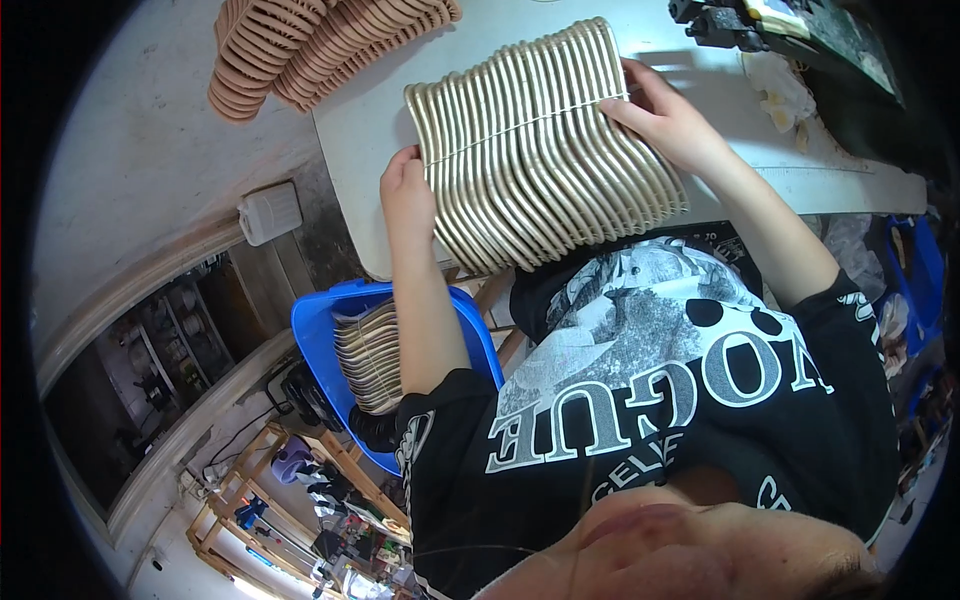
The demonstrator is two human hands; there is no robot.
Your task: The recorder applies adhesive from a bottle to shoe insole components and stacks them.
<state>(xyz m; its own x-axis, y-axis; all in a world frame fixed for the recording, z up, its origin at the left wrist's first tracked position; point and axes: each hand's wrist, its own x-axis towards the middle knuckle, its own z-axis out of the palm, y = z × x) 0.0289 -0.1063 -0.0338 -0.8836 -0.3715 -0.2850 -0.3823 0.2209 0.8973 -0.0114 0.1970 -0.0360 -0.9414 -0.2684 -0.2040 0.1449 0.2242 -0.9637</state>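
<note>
A bundle of thin, curved gold pieces (530, 170) stands on edge in a row on the white table, tied across with a pale cord. The pieces look like shoe soles seen from the side, but their kind is not certain. My left hand (408, 195) presses on the bundle's left end, fingers bent round the outer piece. At the right end my right hand (675, 125) holds it, with the thumb on the top edge near the cord and the fingers behind the outer piece. Both hands grip the same bundle, one from each side.
Stacks of similar tan pieces (300, 50) lie beyond the table's far left. A blue bin (325, 320) below the left forearm holds another tied bundle (368, 360). Dark machine parts (720, 25) and crumpled pale material (780, 95) are at the right. The white table (365, 200) ends close to my body.
</note>
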